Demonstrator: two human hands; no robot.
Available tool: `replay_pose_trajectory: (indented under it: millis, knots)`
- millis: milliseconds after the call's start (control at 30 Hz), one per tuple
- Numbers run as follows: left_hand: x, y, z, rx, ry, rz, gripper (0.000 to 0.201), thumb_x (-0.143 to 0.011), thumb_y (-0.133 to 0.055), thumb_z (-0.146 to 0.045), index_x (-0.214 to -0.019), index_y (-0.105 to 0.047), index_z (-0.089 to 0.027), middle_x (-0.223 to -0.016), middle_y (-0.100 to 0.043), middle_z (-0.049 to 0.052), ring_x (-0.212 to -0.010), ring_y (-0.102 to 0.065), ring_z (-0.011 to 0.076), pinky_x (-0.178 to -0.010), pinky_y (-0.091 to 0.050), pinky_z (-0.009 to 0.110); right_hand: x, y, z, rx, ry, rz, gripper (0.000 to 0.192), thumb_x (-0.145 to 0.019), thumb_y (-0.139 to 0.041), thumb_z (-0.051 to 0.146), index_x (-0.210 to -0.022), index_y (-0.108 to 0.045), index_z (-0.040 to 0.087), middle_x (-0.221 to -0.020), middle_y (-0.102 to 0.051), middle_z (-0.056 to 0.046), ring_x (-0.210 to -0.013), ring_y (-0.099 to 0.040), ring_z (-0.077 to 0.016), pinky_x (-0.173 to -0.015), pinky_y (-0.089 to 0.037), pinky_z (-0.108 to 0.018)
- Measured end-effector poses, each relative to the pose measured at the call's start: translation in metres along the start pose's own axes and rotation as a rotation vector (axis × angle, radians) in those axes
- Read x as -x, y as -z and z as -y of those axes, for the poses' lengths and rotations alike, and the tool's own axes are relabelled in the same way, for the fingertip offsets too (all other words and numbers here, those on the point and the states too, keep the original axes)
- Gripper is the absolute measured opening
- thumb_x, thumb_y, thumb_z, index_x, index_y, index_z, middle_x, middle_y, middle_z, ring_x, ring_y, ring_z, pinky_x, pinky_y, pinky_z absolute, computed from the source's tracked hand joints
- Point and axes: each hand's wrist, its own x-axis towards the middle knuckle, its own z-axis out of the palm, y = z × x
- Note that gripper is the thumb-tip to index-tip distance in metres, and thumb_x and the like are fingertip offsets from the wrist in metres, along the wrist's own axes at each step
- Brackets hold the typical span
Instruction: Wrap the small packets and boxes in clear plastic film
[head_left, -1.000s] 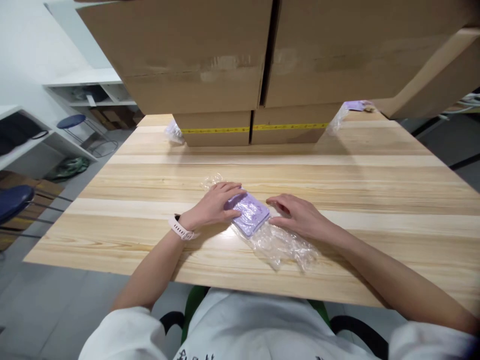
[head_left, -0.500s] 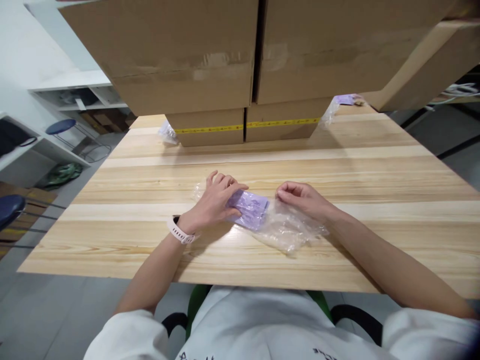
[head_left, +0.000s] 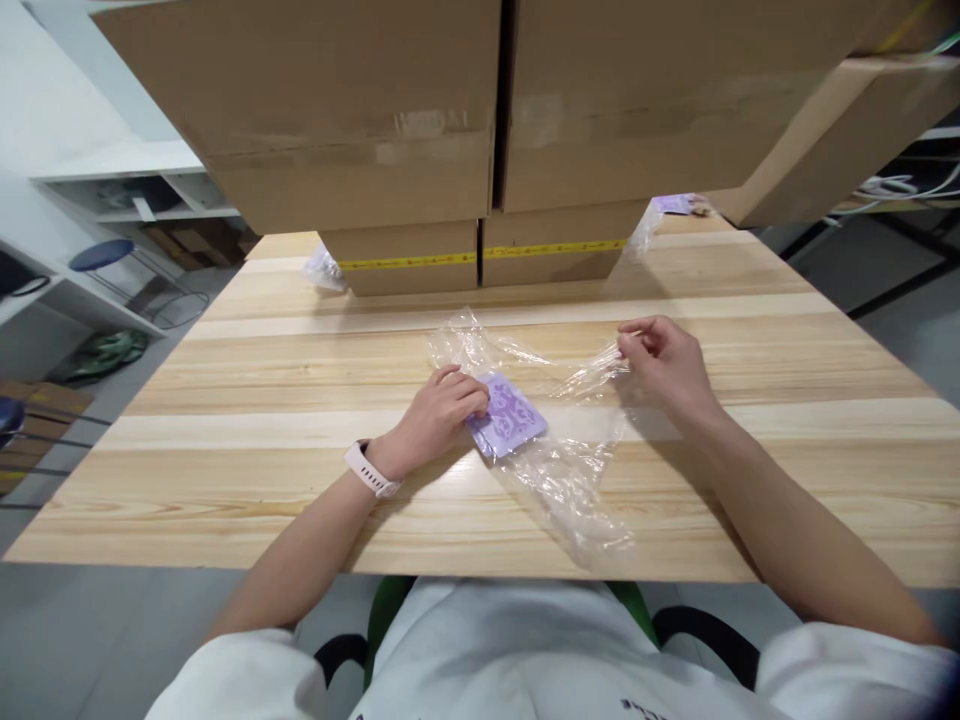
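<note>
A flat purple packet with a pale printed pattern (head_left: 511, 418) lies at the middle of the wooden table (head_left: 247, 460), on crinkled clear plastic film. My left hand (head_left: 442, 415), with a pale watch band at the wrist, has its curled fingers on the packet's left edge; part of that edge is hidden under them. Off to the right, my right hand (head_left: 667, 365) pinches a gathered corner of the clear plastic film (head_left: 570, 480) and holds it stretched away from the packet. The film fans out above, below and to the right of the packet.
Large cardboard boxes (head_left: 360, 120) stand stacked across the table's far side, with yellow tape on the lower ones. Crumpled plastic (head_left: 324, 268) sits by their left corner. Another purple item (head_left: 675, 204) lies at the back right. A blue stool (head_left: 111, 254) stands left of the table.
My right hand has moved right and away from me, drawing the film out wide. The packet's top now shows more plainly. My left hand's fingers have curled in at its edge.
</note>
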Motion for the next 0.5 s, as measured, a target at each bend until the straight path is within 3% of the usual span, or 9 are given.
replay_pose_trajectory:
  millis: [100, 200, 267, 367, 433, 500]
  knots:
    - [0.000, 0.005, -0.001, 0.062, 0.017, 0.061, 0.027, -0.080, -0.048, 0.005, -0.087, -0.057, -0.020, -0.105, -0.074, 0.006, -0.093, -0.064, 0.0197, -0.092, -0.047, 0.037, 0.006, 0.001, 0.003, 0.403, 0.305, -0.058, 0.020, -0.096, -0.053, 0.038, -0.105, -0.068, 0.027, -0.109, -0.071, -0.012, -0.105, -0.063, -0.0329, -0.092, -0.048, -0.052]
    - [0.001, 0.009, -0.001, 0.127, 0.065, 0.103, 0.028, -0.076, -0.049, 0.005, -0.085, -0.058, -0.020, -0.101, -0.074, 0.004, -0.092, -0.065, 0.0200, -0.091, -0.048, 0.038, 0.021, -0.011, 0.014, 0.491, 0.421, 0.098, 0.028, -0.101, -0.048, 0.039, -0.114, -0.068, 0.025, -0.119, -0.071, -0.013, -0.116, -0.059, -0.0352, -0.100, -0.043, -0.055]
    - [0.001, 0.009, -0.002, 0.140, 0.116, 0.092, 0.026, -0.080, -0.049, 0.003, -0.086, -0.059, -0.020, -0.097, -0.074, 0.004, -0.090, -0.066, 0.0205, -0.087, -0.049, 0.038, 0.032, -0.023, 0.021, 0.498, 0.382, 0.265, 0.030, -0.098, -0.055, 0.045, -0.115, -0.068, 0.023, -0.114, -0.072, -0.012, -0.108, -0.061, -0.0341, -0.094, -0.046, -0.051]
    - [0.001, 0.005, -0.005, 0.104, 0.161, 0.068, 0.023, -0.091, -0.047, -0.003, -0.096, -0.063, -0.019, -0.097, -0.072, 0.006, -0.090, -0.065, 0.0215, -0.080, -0.051, 0.036, 0.045, -0.038, 0.027, 0.441, 0.233, 0.463, 0.028, -0.094, -0.062, 0.048, -0.096, -0.069, 0.022, -0.092, -0.071, -0.009, -0.087, -0.061, -0.0269, -0.079, -0.046, -0.041]
    - [0.001, 0.001, -0.008, 0.074, 0.150, 0.046, 0.023, -0.095, -0.048, -0.007, -0.107, -0.064, -0.019, -0.104, -0.071, 0.008, -0.095, -0.065, 0.0219, -0.080, -0.054, 0.036, 0.051, -0.043, 0.030, 0.217, 0.100, 0.581, 0.032, -0.095, -0.061, 0.050, -0.082, -0.065, 0.021, -0.079, -0.067, -0.005, -0.074, -0.057, -0.0207, -0.070, -0.043, -0.034]
    - [0.001, -0.001, -0.010, 0.060, 0.137, 0.009, 0.035, -0.094, -0.050, -0.007, -0.126, -0.059, -0.020, -0.118, -0.069, 0.011, -0.104, -0.066, 0.0229, -0.083, -0.056, 0.036, 0.055, -0.045, 0.033, -0.155, -0.070, 0.685, 0.038, -0.093, -0.063, 0.057, -0.079, -0.060, 0.021, -0.078, -0.066, -0.003, -0.070, -0.058, -0.0177, -0.067, -0.044, -0.031]
